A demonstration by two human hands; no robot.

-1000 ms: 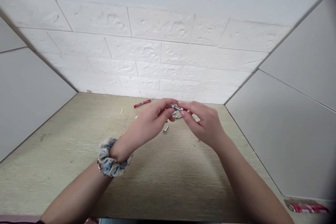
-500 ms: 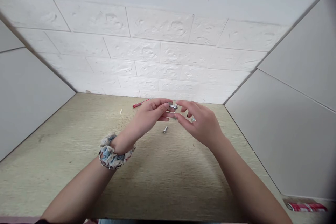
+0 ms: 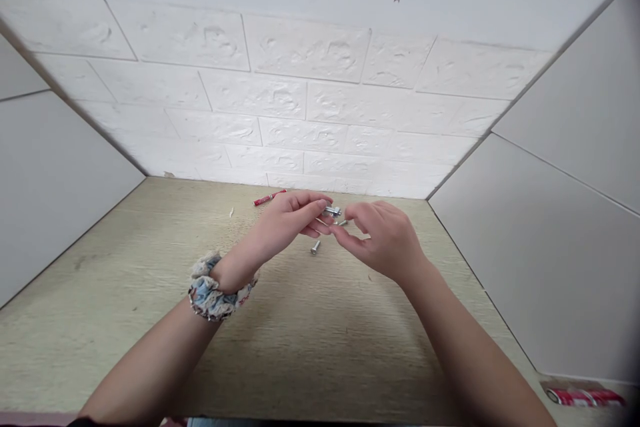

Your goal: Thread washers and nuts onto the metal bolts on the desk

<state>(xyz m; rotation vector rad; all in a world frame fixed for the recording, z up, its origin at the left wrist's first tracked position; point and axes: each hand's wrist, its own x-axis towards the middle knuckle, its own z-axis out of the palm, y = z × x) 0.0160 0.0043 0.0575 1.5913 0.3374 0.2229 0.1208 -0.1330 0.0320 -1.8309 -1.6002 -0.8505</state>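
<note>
My left hand [image 3: 295, 213], with a scrunchie on its wrist, pinches a silver bolt [image 3: 333, 211] between thumb and fingers. The bolt points right, with what looks like a nut near its end. To the right of it, my right hand [image 3: 383, 237] is curled with thumb and forefinger apart, and nothing shows between them. A second bolt [image 3: 315, 247] lies on the table just below the hands. Part of another metal piece [image 3: 343, 222] shows between the two hands; its full shape is hidden.
Behind my left hand a slim red cylinder [image 3: 270, 198] lies near the back wall, with a small pale scrap [image 3: 231, 212] to its left. Red cylinders in clear wrap [image 3: 585, 397] lie at the lower right. White panels [image 3: 560, 253] enclose the wooden table [image 3: 310, 347].
The bolt in my left hand has shifted slightly down and right. My right hand has drawn back from the bolt's end, its forefinger curling in and lower.
</note>
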